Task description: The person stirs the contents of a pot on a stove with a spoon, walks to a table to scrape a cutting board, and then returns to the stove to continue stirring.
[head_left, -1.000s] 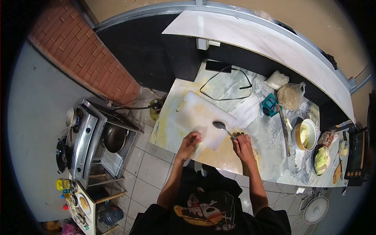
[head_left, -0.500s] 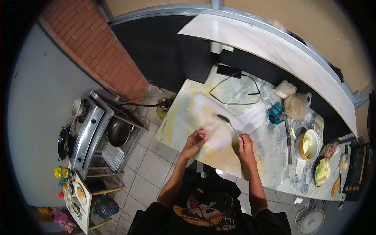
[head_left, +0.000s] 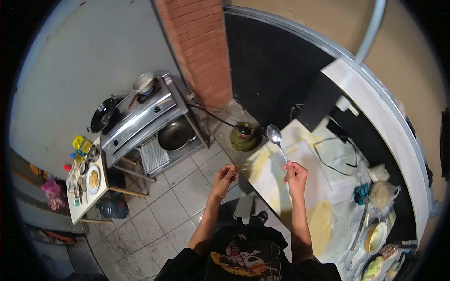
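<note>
My right hand (head_left: 296, 179) grips a metal spoon (head_left: 274, 135) by its handle, with the bowl pointing up and away from me. The spoon is above the near-left part of the marble-patterned worktop (head_left: 339, 216), over a white sheet (head_left: 305, 154). My left hand (head_left: 226, 180) is over the tiled floor, left of the worktop edge. Its fingers are pinched together, and I cannot see clearly what is between them.
A steel stove (head_left: 143, 117) stands ahead on the left, bearing a black wok (head_left: 104, 114) and a small pot (head_left: 144, 82). A green gas cylinder (head_left: 243, 140) sits between stove and worktop. A side table carries a plate of food (head_left: 93, 180). A bowl (head_left: 376, 237) lies far right.
The view has swung left toward the stove, and the worktop now lies further right. The spoon is turned more upright in my right hand. My left hand has moved off the worktop, its fingers more closed.
</note>
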Action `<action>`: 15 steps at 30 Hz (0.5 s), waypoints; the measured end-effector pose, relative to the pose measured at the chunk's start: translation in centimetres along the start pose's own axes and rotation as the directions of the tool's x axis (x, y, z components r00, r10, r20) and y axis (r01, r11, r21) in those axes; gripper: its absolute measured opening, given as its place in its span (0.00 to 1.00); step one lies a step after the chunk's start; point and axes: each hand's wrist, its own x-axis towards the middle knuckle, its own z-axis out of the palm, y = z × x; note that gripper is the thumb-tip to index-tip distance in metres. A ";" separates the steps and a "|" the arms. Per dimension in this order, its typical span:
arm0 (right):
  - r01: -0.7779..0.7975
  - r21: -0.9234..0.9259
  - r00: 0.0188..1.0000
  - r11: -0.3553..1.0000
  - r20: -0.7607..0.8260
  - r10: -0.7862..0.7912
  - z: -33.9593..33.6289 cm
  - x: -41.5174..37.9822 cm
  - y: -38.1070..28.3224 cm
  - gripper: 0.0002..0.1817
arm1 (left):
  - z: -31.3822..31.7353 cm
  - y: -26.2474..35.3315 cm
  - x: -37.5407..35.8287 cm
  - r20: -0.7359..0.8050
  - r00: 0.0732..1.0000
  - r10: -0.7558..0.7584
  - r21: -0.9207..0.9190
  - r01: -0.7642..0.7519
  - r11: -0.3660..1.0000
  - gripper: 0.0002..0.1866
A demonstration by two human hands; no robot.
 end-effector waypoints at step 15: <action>-0.119 0.358 0.975 0.926 0.218 0.041 23.9 7.8 -3.3 0.11 | -22.3 10.4 0.6 -0.282 0.958 0.061 0.043 -0.050 0.998 0.15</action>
